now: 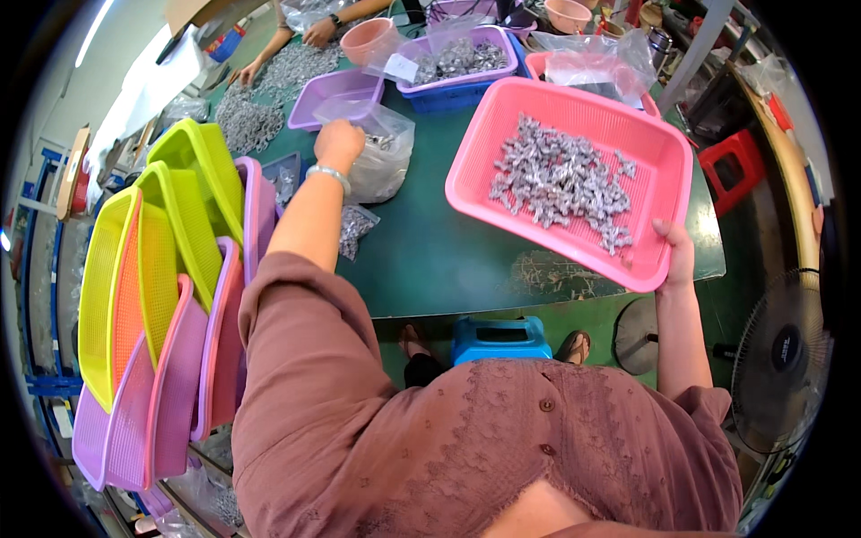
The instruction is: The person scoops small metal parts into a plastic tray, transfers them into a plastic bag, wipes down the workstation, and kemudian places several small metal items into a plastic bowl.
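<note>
My right hand [679, 254] grips the near right corner of a pink plastic basket [475, 143], thumb over its rim. The basket is tilted, and a heap of small grey metal-looking parts [560, 170] lies in it. My left arm reaches forward, and my left hand [339, 146] is closed on the upper edge of a clear plastic bag [381, 170]. Some grey parts show inside the bag near its mouth; my fingers hide part of it. Beside my left forearm lies a smaller clear bag of grey parts [354, 229].
Yellow, orange, pink and purple baskets [184, 359] are stacked at my left. On the green table [421, 260] stand purple tubs [336, 94] and a pile of grey parts [247, 121]. Another person's hands [318, 33] work at the far side. A blue stool [500, 339] and fan [780, 350] stand nearby.
</note>
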Demonstrator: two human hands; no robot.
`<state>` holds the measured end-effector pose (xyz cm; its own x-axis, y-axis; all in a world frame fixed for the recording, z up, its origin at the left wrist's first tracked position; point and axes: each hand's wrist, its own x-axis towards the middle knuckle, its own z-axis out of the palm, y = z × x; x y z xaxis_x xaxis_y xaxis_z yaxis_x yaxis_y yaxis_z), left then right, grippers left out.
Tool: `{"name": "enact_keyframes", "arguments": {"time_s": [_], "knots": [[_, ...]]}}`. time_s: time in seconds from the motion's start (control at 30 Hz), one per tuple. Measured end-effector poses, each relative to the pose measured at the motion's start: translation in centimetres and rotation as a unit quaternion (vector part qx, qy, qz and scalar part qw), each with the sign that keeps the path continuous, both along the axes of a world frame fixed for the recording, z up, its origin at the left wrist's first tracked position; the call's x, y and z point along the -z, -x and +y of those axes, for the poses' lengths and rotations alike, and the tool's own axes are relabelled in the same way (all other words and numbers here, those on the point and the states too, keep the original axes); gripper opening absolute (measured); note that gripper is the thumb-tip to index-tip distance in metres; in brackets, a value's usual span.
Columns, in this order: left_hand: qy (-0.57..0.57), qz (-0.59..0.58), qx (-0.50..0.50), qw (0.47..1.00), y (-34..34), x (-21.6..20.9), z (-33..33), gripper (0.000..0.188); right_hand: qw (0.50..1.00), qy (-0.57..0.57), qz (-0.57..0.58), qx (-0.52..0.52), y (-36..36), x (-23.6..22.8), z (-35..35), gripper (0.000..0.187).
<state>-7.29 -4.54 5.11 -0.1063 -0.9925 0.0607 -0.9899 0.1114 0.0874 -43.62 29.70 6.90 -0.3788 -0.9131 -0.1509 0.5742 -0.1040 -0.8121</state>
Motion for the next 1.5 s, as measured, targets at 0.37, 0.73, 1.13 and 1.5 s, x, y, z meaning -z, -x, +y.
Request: {"name": "enact_keyframes", "arguments": {"time_s": [0.37,0.73,1.13,1.5], "knots": [[0.142,0.304,0.013,0.942,-2.2,-0.4,12.1,0.034,0.994,0.085,0.048,-0.053,-2.9,-7.9,-11.9,0.045],[0.078,0.208,-0.078,0.972,-2.7,-0.6,4.5,0.029,0.988,0.080,0.132,-0.008,-10.7,-6.5,-20.7,0.066],[-0.050,0.310,-0.026,0.949,-3.6,2.5,1.5,0.084,0.960,0.089,0.262,-0.047,-16.5,-7.7,-24.3,0.084],[-0.029,0.387,-0.044,0.921,-3.0,1.8,1.3,0.086,0.824,-0.012,0.566,0.007,-20.7,-8.4,-26.1,0.081]]}}
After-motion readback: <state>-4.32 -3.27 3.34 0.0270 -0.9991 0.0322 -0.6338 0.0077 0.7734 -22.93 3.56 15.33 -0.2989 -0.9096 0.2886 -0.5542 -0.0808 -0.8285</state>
